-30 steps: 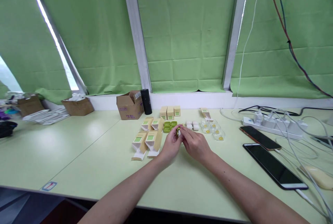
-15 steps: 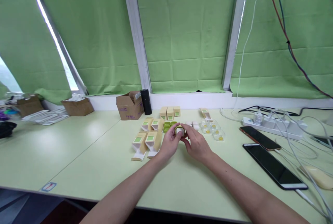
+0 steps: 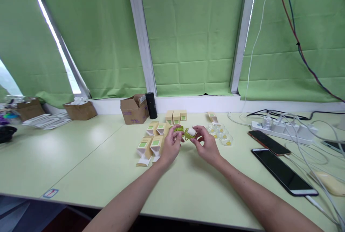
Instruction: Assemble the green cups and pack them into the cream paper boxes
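Between my hands is a small green case cover (image 3: 189, 135) with a ring at its lower left; it is tilted, and a white rounded block (image 3: 191, 131) shows in its top. My right hand (image 3: 208, 145) grips its right side between thumb and fingers. At the left side, my left hand (image 3: 170, 146) has its fingers curled, fingertips close to the ring; whether it holds anything I cannot make out. Green pieces (image 3: 178, 128) show just behind its fingers. Cream boxes with green labels (image 3: 145, 146), several with flaps hanging out, stand left of it.
Clear plastic pieces with yellow spots (image 3: 225, 139) and an open cream box (image 3: 212, 117) lie right of my hands. Closed boxes (image 3: 176, 117), a cardboard box (image 3: 134, 109) and a black cylinder (image 3: 151, 105) stand behind. Phones (image 3: 283, 171), cables and a power strip (image 3: 283, 131) occupy the right.
My hands have moved apart, the right one shifting to the right. The green case cover, held upright between both thumbs before, is now tilted, with its white block showing at the top.
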The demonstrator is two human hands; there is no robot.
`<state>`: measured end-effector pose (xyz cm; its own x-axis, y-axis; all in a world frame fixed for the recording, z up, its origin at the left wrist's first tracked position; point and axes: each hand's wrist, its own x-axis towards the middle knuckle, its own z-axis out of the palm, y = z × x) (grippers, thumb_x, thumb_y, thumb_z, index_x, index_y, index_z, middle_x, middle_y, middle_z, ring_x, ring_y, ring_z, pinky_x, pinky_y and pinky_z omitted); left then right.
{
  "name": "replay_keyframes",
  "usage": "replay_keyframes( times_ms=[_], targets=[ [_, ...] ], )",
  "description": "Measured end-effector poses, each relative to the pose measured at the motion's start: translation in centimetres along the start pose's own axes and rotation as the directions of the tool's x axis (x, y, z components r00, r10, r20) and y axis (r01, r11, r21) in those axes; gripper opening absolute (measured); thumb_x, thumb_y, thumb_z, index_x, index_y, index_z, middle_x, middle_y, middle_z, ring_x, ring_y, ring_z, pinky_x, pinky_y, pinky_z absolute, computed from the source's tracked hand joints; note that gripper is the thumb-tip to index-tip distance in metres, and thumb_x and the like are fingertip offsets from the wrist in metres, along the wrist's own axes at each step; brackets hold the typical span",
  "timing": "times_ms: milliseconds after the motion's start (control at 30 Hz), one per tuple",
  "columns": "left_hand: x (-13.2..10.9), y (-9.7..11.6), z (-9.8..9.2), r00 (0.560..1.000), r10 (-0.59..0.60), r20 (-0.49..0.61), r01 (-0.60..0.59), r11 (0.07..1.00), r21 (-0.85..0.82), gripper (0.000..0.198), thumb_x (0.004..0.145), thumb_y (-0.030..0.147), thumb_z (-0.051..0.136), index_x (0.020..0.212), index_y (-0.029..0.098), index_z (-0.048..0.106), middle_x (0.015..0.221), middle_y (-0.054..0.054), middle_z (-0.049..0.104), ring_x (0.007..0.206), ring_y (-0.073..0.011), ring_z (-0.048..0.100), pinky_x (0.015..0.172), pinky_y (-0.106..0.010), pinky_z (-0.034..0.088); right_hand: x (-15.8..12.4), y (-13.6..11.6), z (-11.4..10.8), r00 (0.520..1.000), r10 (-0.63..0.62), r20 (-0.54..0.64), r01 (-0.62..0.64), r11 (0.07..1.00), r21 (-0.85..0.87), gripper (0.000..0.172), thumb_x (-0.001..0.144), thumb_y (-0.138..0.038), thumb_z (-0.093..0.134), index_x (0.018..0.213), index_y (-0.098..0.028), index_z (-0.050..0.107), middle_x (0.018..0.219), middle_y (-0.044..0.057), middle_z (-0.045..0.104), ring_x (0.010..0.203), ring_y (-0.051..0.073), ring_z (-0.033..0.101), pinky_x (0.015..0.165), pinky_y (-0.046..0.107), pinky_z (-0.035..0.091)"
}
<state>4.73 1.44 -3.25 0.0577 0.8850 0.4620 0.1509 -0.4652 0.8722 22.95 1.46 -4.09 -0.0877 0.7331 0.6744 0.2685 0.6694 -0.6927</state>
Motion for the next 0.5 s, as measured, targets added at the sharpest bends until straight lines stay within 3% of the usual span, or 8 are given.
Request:
replay_keyframes(
  times_ms=[100,233,367,500],
  targets=[
    [0.15,-0.52,-0.49,0.977,0.213,-0.022,-0.203,0.955,0.218,0.037,0.102,0.031,0.058,0.138,0.025,0.055,0.122,-0.011,0.071,0.108,-0.0234,0.069,0.091,-0.038,0.056,0.32,0.09,0.00,0.996,0.088,-0.008,-0.086,0.988,0.130,0.034,0.093,-0.042,0.066,0.120,-0.022,0.059,0.103,0.008,0.073,0.080,0.020,0.071,0.067,0.033,0.060],
    [0.03,-0.58,-0.80,0.882,0.464,0.086,-0.450,0.771,0.452,0.045,0.098,0.016,0.059,0.141,0.030,0.058,0.136,-0.011,0.060,0.130,-0.0280,0.055,0.110,-0.049,0.049,0.79,0.12,-0.04,0.980,0.199,0.031,-0.196,0.911,0.364,0.048,0.088,-0.059,0.071,0.114,-0.020,0.061,0.081,0.003,0.070,0.065,0.018,0.066,0.054,0.030,0.054],
    [-0.21,-0.50,-0.72,0.816,0.546,0.191,-0.552,0.637,0.538,0.054,0.099,0.012,0.058,0.147,0.034,0.055,0.140,-0.012,0.051,0.134,-0.0293,0.049,0.110,-0.050,0.050,1.02,-0.32,-0.23,0.955,0.281,0.092,-0.289,0.825,0.486,0.055,0.081,-0.064,0.078,0.108,-0.019,0.063,0.066,0.000,0.068,0.055,0.016,0.061,0.051,0.030,0.051],
    [-0.20,-0.65,-0.59,0.784,0.576,0.229,-0.590,0.578,0.564,0.056,0.099,0.013,0.060,0.151,0.035,0.053,0.139,-0.012,0.051,0.131,-0.0296,0.050,0.108,-0.052,0.052,1.05,-0.60,-0.30,0.932,0.333,0.141,-0.357,0.779,0.515,0.057,0.078,-0.067,0.080,0.103,-0.018,0.067,0.062,0.000,0.067,0.055,0.016,0.062,0.050,0.028,0.049]
  ],
)
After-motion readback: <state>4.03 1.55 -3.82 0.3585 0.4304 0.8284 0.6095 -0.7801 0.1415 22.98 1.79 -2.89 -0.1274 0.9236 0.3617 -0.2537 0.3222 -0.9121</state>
